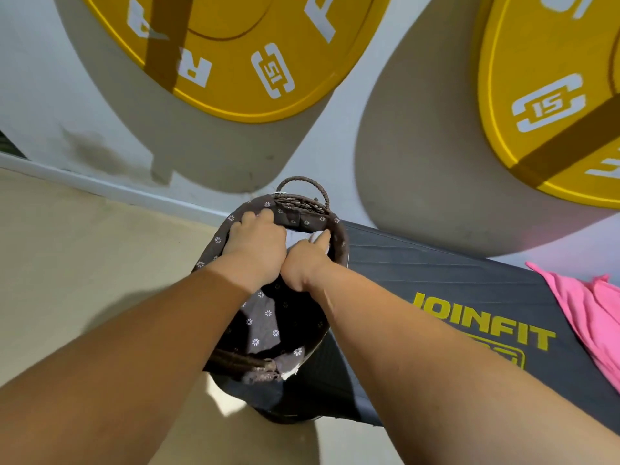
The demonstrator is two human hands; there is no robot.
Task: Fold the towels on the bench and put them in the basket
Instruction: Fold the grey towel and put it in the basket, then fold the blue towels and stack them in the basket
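The oval basket [261,317] sits on the left end of the black bench [436,273]. Its long axis runs near to far, with one woven handle at the far end and one at the near end. Inside it, at the far end, lies a white towel [295,238], mostly hidden under both hands, so its shape and direction cannot be made out.

The left hand [255,243] lies flat with straight fingers, pressing down. The right hand [303,260] touches it side by side and has one straight finger on the towel. Its other fingers are hidden, so its grip cannot be told.

A pink towel [597,313] lies rumpled on the bench at the right, slanting from far left to near right, cut off by the edge. Two yellow weight plates [235,45] hang on the far wall.
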